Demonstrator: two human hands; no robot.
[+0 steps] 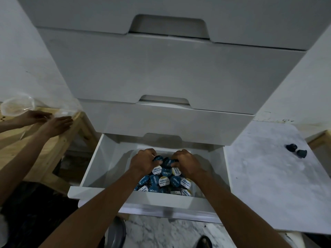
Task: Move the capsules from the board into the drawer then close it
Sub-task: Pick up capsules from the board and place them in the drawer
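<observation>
The bottom white drawer stands pulled open, and inside it a clear tub holds several blue and white capsules. My left hand and my right hand are both down in the tub, fingers curled around capsules at the top of the pile. On the marble board to the right lie two dark capsules, side by side near its far edge.
Closed white drawers rise above the open one. At the left another person's two hands rest on a wooden stool beside clear plastic packaging. A shoe tip shows on the marble floor below.
</observation>
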